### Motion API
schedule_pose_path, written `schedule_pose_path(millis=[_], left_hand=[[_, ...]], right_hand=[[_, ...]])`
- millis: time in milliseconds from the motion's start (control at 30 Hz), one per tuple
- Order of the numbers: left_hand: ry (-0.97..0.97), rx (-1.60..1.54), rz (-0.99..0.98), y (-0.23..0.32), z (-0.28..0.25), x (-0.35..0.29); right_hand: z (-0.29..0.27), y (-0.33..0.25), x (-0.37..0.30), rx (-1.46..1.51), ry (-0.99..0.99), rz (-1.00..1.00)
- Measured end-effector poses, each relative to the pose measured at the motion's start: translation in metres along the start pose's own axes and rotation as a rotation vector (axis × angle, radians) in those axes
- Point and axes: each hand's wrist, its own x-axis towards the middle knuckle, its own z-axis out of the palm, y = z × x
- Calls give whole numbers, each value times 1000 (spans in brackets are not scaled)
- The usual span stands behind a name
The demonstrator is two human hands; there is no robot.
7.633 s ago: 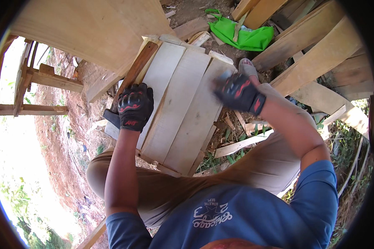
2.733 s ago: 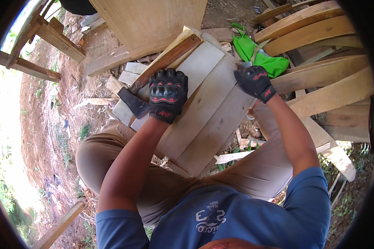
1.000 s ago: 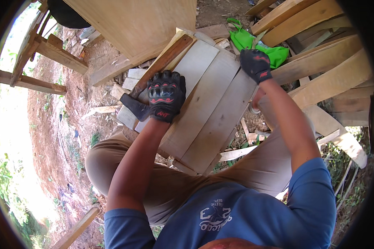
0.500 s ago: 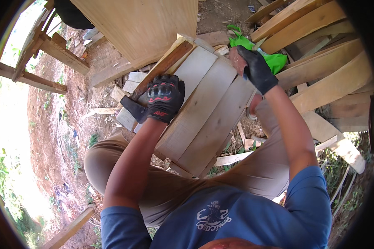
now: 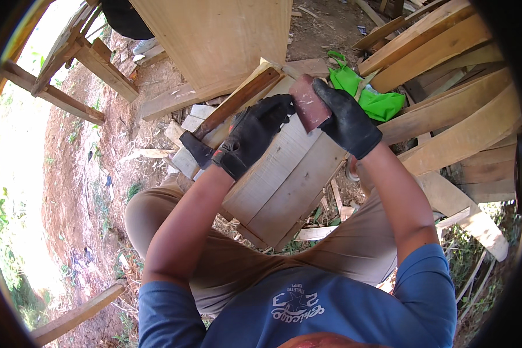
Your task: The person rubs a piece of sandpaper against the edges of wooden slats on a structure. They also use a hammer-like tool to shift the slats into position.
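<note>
My right hand (image 5: pixel 349 119), in a black glove, grips a reddish-brown piece of sandpaper (image 5: pixel 308 104) between thumb and fingers, holding it above a box-like piece of pale wooden boards (image 5: pixel 281 174). Beside its left edge is my gloved left hand (image 5: pixel 255 136), fingers stretched toward the sandpaper; whether they touch it I cannot tell. The boards lie slanted between my knees, partly hidden under both hands. A darker brown wood strip (image 5: pixel 242 95) runs along their far left side, and a dark flat piece (image 5: pixel 196 149) sticks out near my left wrist.
A large plywood panel (image 5: pixel 220 46) stands ahead. Curved planks (image 5: pixel 464 110) are stacked at the right, with a bright green bag (image 5: pixel 383 104) beside them. A wooden frame (image 5: pixel 93 69) is at the far left. Wood scraps lie on the dirt ground (image 5: pixel 75 191).
My right hand has come left and inward with the sandpaper, from the boards' right edge to above their middle. My left hand has lifted and turned toward it.
</note>
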Motion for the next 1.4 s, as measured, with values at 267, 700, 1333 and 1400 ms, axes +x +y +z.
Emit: schedule_pose_path(millis=[267,700,1333,1400], left_hand=[[-131,424,194,2,2,-3],[-185,288,26,-8,15,2],[143,912,251,1,43,-14],[64,788,229,-4,35,-10]], right_hand=[[13,-11,4,977,6,496],[45,-31,5,564,33,434],[48,-15,5,195,148,409],[35,6,7,253,115,373]])
